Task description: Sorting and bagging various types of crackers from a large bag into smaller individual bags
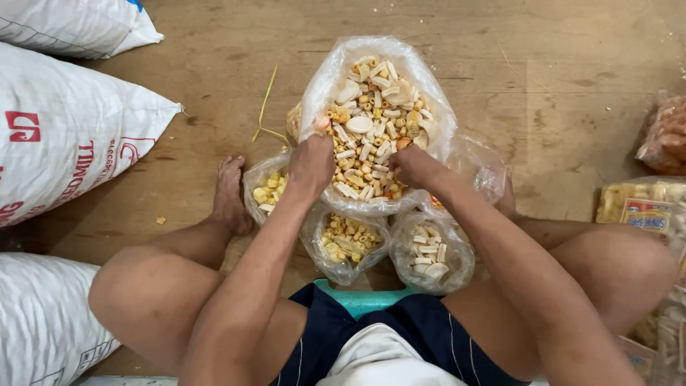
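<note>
Hands [311, 163] [412, 166] dig into snack-filled plastic bag [336, 75]

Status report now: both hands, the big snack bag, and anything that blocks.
Left hand and right hand both in the open big clear bag of mixed crackers. Grip not visible. Small filled bags crowd just below; white sacks well clear.

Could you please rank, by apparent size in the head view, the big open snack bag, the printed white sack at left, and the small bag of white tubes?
1. Printed white sack
2. Big open snack bag
3. Small bag of white tubes

The sack is cut off by the frame.
</note>
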